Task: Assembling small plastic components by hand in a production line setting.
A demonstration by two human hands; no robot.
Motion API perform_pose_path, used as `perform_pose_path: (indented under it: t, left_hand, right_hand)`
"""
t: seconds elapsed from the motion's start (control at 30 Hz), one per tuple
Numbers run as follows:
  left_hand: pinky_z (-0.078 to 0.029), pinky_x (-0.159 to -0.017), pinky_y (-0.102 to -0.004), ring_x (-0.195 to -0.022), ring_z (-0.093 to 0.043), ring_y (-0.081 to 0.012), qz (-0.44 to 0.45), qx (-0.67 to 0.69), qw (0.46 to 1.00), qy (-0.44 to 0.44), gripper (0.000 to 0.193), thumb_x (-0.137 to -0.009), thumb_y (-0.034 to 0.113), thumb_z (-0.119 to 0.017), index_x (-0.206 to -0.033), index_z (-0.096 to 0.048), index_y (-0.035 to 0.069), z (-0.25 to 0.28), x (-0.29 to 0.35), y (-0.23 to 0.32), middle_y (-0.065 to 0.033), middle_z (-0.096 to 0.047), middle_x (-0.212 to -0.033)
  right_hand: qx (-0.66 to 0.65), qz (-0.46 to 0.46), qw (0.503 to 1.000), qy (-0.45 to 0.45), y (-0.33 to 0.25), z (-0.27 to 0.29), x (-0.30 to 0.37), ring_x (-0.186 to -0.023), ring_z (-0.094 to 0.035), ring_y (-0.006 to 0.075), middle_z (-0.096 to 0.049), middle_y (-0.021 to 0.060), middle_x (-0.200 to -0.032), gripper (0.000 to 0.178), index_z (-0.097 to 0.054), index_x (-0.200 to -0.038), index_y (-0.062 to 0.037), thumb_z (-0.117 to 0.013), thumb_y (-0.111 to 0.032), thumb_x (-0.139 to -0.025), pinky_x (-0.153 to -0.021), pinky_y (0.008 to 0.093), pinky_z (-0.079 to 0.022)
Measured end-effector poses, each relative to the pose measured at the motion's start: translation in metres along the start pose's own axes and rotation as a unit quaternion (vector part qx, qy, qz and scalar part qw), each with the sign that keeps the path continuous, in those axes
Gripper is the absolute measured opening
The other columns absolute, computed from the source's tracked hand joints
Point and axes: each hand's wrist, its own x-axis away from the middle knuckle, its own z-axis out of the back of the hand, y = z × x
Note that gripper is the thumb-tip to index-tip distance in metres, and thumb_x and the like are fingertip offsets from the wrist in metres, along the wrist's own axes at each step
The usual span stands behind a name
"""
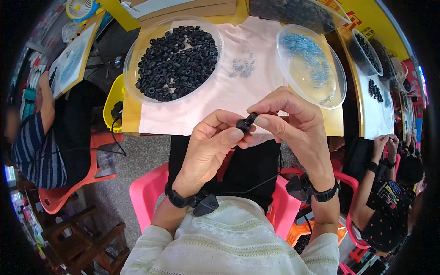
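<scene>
Watching frame centre: left hand [206, 144] is clamping a black rounded part [242, 125] between thumb and fingers; right hand [295, 117] is pinching a smaller black piece [251, 118] seemingly against it. Possible fault: uneven pinch pressure sending either piece slipping loose.

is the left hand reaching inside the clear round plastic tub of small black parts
No, the left hand is outside the tub, its fingers gripping a small black rounded part.

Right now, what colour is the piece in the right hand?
The piece is black; the head view shows it.
</scene>
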Motion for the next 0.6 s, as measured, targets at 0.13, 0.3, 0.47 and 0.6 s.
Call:
perform_pose_path:
  t: [0.13,0.3,0.47,0.6]
  left_hand:
    - [-0.056,-0.080,-0.0276,-0.091,-0.068,-0.0191,0.000,0.008,1.000,-0.002,0.023,-0.092,0.005,-0.063,-0.114,-0.057,-0.002,-0.001,0.000,-0.001,-0.0146,-0.067,-0.105]
    - [-0.056,-0.081,-0.0279,-0.090,-0.068,-0.0181,-0.007,0.025,1.000,0.010,0.021,-0.092,0.003,-0.062,-0.112,-0.058,-0.003,-0.002,0.001,-0.002,-0.0135,-0.067,-0.104]
    - [-0.056,-0.081,-0.0280,-0.089,-0.068,-0.0176,-0.015,0.005,0.999,0.027,0.019,-0.092,0.003,-0.062,-0.110,-0.060,-0.003,-0.002,0.001,-0.004,-0.0130,-0.068,-0.101]
    - [-0.056,-0.082,-0.0288,-0.089,-0.068,-0.0183,0.016,0.046,0.998,0.028,0.019,-0.093,0.005,-0.061,-0.111,-0.061,-0.002,0.000,0.000,-0.006,-0.0130,-0.068,-0.099]
  right_hand:
    - [0.022,0.005,1.000,0.001,0.002,-0.001,0.001,-0.075,-0.064,0.0075,-0.060,0.0025,-0.092,0.014,-0.069,-0.100,0.0000,-0.068,-0.007,-0.089,-0.059,0.0186,-0.050]
    - [-0.016,-0.012,1.000,0.013,0.007,-0.006,0.003,-0.069,-0.061,0.0056,-0.063,0.0021,-0.088,0.014,-0.067,-0.101,0.0008,-0.067,-0.007,-0.090,-0.058,0.0175,-0.048]
    - [0.008,0.014,0.999,0.033,0.017,-0.008,0.007,-0.066,-0.056,0.0027,-0.063,0.0009,-0.085,0.013,-0.065,-0.103,0.0007,-0.064,-0.005,-0.092,-0.055,0.0164,-0.044]
    - [0.012,0.025,0.999,0.044,0.022,-0.010,0.008,-0.067,-0.054,0.0016,-0.062,0.0000,-0.085,0.012,-0.065,-0.103,0.0007,-0.063,-0.004,-0.093,-0.055,0.0163,-0.043]
